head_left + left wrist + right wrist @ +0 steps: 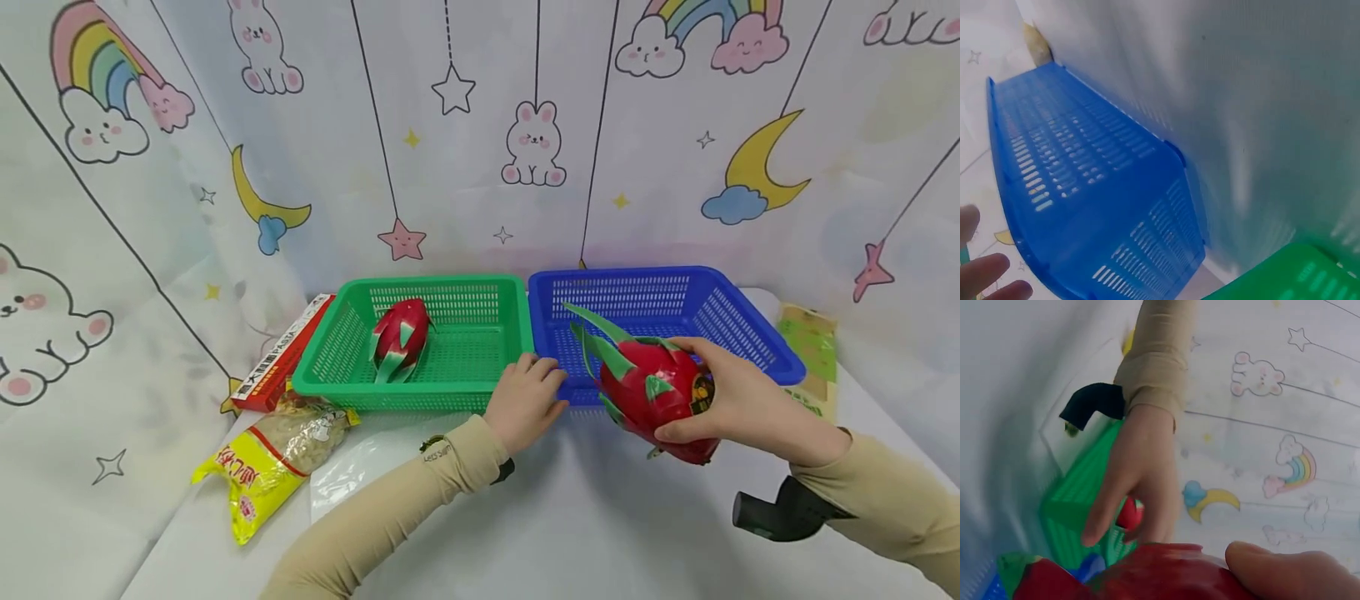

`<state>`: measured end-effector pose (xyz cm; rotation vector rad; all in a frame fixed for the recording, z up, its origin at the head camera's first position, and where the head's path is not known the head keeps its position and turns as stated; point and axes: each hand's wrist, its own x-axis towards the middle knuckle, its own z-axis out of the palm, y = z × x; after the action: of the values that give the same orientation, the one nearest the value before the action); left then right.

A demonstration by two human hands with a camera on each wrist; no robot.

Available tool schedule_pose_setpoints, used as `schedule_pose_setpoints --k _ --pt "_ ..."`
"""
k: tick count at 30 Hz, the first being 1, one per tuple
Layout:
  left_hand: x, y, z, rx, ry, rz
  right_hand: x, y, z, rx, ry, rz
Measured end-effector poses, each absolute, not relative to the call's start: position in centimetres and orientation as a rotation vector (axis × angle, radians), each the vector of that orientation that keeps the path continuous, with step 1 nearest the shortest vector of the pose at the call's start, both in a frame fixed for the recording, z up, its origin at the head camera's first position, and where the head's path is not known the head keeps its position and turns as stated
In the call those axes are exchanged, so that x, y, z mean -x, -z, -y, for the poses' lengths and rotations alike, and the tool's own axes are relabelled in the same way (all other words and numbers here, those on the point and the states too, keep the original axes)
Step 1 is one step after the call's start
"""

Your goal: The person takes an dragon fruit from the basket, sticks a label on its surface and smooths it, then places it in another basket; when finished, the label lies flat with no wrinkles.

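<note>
My right hand (738,408) grips a large red dragon fruit (648,387) with green leafy tips, in front of the blue basket (787,367). A dark label shows on its skin beside the thumb. In the right wrist view the dragon fruit (1166,575) fills the bottom edge. My left hand (525,404) hovers palm down by the adjoining rims of the two baskets, fingers loosely bent and holding nothing; whether it touches a rim, I cannot tell. A second, smaller dragon fruit (403,337) lies in the green basket (420,387), towards its left side.
Left of the green basket lie a red-and-white pasta box (285,354) and a yellow clear-windowed food bag (277,458). A green-yellow packet (813,358) is partly behind the blue basket's right end. A clear plastic sheet (360,458) lies on the white table (600,542). A patterned curtain (465,192) hangs behind.
</note>
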<state>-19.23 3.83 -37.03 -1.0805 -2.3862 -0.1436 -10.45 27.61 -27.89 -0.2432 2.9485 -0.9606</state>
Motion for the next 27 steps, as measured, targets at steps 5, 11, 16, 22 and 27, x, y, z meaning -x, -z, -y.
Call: schedule_pose_setpoints --k 5,11,16,22,27 --pt "20.6 37.3 -5.0 1.111 0.038 2.457 11.7 27.2 -27.3 0.202 0.967 -2.959" --pt "22.1 37.9 -5.1 1.169 0.078 2.528 13.3 27.3 -26.8 0.171 1.046 -2.912" --pt "23.0 37.9 -5.0 1.183 0.155 2.545 15.3 27.4 -26.6 0.133 1.083 -2.876" --pt "23.4 37.7 -5.3 1.193 0.192 2.535 18.0 26.9 -26.7 0.077 1.065 -2.853" --pt "23.1 37.7 -5.8 1.198 0.202 2.573 20.3 26.9 -26.7 0.052 1.032 -2.850"
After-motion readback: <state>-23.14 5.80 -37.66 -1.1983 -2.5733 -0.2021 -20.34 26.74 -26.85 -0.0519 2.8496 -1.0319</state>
